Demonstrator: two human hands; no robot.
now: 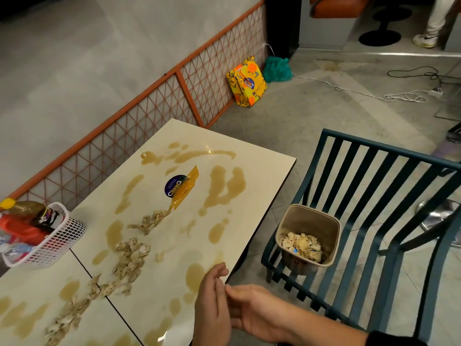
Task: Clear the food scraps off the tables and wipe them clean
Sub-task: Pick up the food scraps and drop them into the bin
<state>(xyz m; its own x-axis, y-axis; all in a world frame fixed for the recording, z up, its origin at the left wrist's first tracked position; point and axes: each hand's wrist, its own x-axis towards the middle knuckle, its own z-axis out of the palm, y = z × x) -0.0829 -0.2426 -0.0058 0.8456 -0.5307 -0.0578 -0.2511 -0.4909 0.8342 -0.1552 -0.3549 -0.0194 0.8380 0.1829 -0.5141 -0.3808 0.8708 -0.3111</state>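
A person's left hand [212, 305] and right hand [254, 310] meet over the near edge of a cream table [262, 166]. The fingers of both are loosely curved and close together, the right fingertips touch the left hand, and nothing shows in either grip.

The job looks barely begun. A tan square-mouthed bin [299, 221], standing on the seat of a dark teal slatted chair [374, 196] just beside the table, already holds a small heap of scraps [301, 245]. But most of the pale, crumpled, shell-like scraps [129, 260] lie in a ragged trail across this table and over the seam onto the adjoining table [30, 278].

No wiping appears done, and no cloth is in view. Brown puddles [224, 188] sit in rounded blotches and streaks on both glossy, stone-look tops. A round dark sticker [173, 187] in the middle is partly covered by a translucent amber strip [187, 186] that lies flat.

At the left, a white plastic mesh basket [57, 236] holds bottles, one of them red [22, 228].

Beyond the tables an orange wire-grid fence [124, 121] runs along the wall. A yellow printed bag [247, 81] leans against it beside a bunched green bag [277, 69], and white cable [361, 94] trails over the grey floor.
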